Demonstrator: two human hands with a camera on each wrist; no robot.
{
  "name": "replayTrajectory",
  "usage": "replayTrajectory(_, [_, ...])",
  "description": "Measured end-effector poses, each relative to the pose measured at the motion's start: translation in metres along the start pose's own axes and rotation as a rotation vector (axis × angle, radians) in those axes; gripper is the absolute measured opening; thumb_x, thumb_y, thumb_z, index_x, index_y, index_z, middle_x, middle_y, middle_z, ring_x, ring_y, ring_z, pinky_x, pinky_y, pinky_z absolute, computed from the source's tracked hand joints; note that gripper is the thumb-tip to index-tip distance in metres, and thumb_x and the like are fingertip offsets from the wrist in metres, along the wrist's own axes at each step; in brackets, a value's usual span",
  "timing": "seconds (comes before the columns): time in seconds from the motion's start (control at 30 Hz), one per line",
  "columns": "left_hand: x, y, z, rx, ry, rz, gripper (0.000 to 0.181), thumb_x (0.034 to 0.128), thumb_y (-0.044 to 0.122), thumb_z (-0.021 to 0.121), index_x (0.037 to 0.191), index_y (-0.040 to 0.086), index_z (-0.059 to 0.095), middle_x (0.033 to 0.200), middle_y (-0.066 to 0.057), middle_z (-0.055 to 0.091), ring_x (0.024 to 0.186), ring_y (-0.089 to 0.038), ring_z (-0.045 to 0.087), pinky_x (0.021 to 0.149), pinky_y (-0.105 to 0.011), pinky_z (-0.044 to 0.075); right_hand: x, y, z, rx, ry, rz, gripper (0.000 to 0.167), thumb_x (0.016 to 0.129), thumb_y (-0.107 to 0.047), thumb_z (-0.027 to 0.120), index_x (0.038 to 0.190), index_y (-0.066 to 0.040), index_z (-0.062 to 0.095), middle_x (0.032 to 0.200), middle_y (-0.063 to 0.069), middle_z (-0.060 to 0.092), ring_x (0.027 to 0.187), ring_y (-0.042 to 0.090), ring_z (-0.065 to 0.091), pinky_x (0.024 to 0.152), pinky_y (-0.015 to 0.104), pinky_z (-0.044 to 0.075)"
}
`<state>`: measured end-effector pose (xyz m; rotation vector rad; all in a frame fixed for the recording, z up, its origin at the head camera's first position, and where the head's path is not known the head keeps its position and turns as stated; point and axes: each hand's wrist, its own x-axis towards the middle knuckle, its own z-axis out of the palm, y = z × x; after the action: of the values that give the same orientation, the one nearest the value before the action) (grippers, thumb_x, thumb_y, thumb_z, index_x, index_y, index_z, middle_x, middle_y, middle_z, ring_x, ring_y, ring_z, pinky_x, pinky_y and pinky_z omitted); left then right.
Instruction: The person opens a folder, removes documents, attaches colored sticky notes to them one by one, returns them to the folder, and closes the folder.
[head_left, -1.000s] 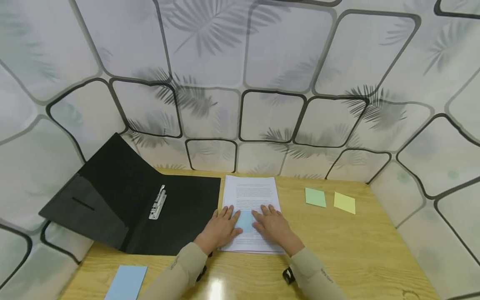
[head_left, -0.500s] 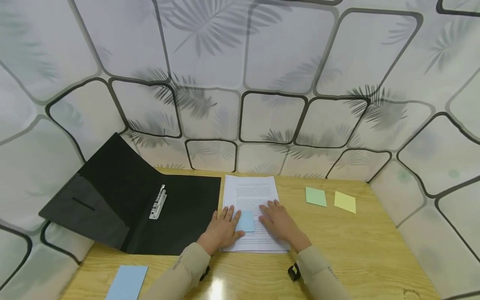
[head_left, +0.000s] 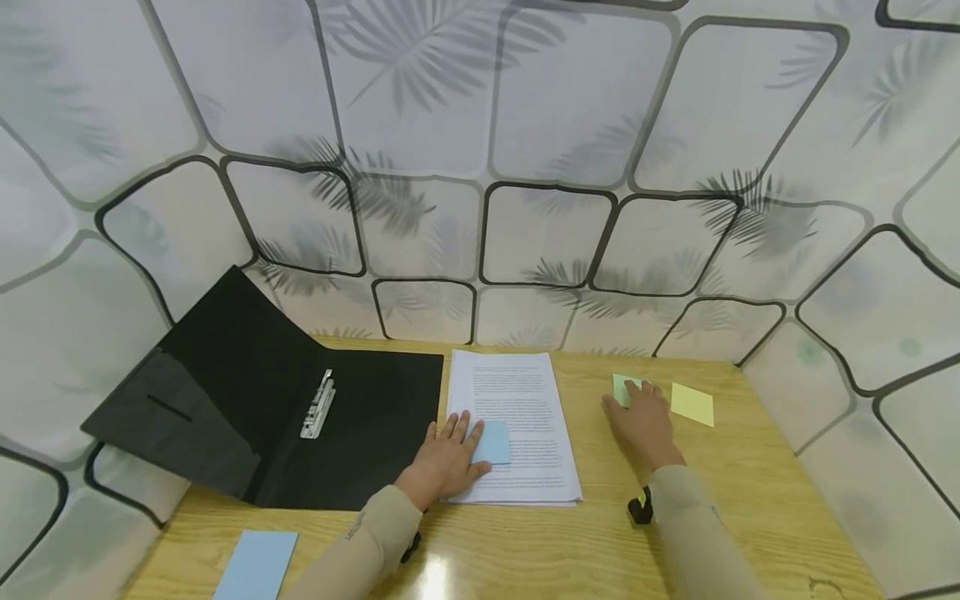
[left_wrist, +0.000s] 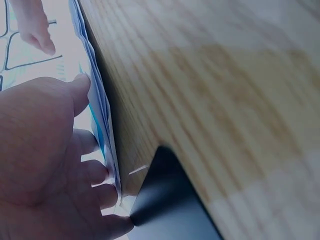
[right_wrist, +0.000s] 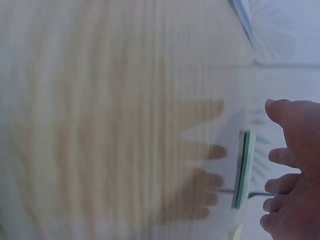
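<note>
My left hand (head_left: 444, 463) lies with spread, straight fingers on a stack of printed paper (head_left: 517, 387), its fingertips beside and partly at the edge of a light blue sticky note (head_left: 493, 442). The left wrist view has this hand (left_wrist: 40, 150) against the paper edges, the little finger by the black folder (left_wrist: 167, 200). On the right, my right hand (head_left: 647, 423) is over a green sticky note pad (head_left: 621, 388), hiding much of it. From the right wrist, a gap shows between the loosely extended fingers (right_wrist: 280, 185) and the green pad (right_wrist: 243, 172).
An open black folder (head_left: 375, 417) with a metal clip (head_left: 318, 408) stands left of the papers, its cover raised against the patterned wall. A yellow sticky note pad (head_left: 693, 405) lies right of the green one. At the front left is a blue sheet (head_left: 255, 565).
My right hand has left the paper stack and moved right, over the green pad. The left hand has shifted slightly right and stays on the paper; more of the blue note's right side shows.
</note>
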<state>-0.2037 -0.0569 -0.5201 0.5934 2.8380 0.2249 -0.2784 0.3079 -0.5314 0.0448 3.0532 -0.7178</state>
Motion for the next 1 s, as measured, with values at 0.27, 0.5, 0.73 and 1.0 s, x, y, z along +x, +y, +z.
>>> replayTrajectory(0.27, [-0.002, 0.001, 0.002, -0.003, -0.004, -0.012, 0.076, 0.1079, 0.057, 0.048, 0.167, 0.013, 0.031, 0.175, -0.016, 0.023, 0.162, -0.036, 0.024, 0.129, -0.061, 0.026, 0.005, 0.022, -0.007, -0.095, -0.032, 0.035, 0.09, 0.107, -0.061, 0.044, 0.157, 0.014, 0.034, 0.156, 0.047, 0.033, 0.146, 0.071, 0.018, 0.121, 0.078, 0.013])
replayTrajectory(0.5, [-0.002, 0.004, 0.004, 0.002, 0.0, -0.024, 0.076, 0.1075, 0.058, 0.048, 0.167, 0.014, 0.032, 0.175, -0.016, 0.024, 0.162, -0.035, 0.024, 0.129, -0.061, 0.026, 0.007, 0.02, -0.004, -0.139, -0.017, 0.031, 0.089, 0.106, -0.061, 0.046, 0.152, 0.015, 0.039, 0.146, 0.048, 0.044, 0.135, 0.069, 0.038, 0.116, 0.078, 0.024])
replayTrajectory(0.73, [-0.003, 0.005, 0.002, 0.007, 0.002, -0.023, 0.075, 0.1079, 0.057, 0.049, 0.167, 0.013, 0.032, 0.175, -0.016, 0.025, 0.162, -0.036, 0.025, 0.128, -0.062, 0.026, 0.009, 0.014, -0.007, -0.059, -0.046, 0.103, 0.078, 0.1, -0.044, 0.05, 0.153, 0.013, 0.04, 0.151, 0.043, 0.043, 0.138, 0.065, 0.037, 0.116, 0.074, 0.03])
replayTrajectory(1.0, [-0.003, 0.006, 0.001, 0.018, 0.004, -0.028, 0.075, 0.1078, 0.057, 0.049, 0.166, 0.013, 0.033, 0.174, -0.017, 0.026, 0.162, -0.037, 0.026, 0.128, -0.062, 0.027, 0.009, 0.014, -0.002, -0.014, 0.005, 0.1, 0.077, 0.101, -0.049, 0.056, 0.15, 0.01, 0.046, 0.145, 0.04, 0.051, 0.129, 0.059, 0.046, 0.105, 0.07, 0.043])
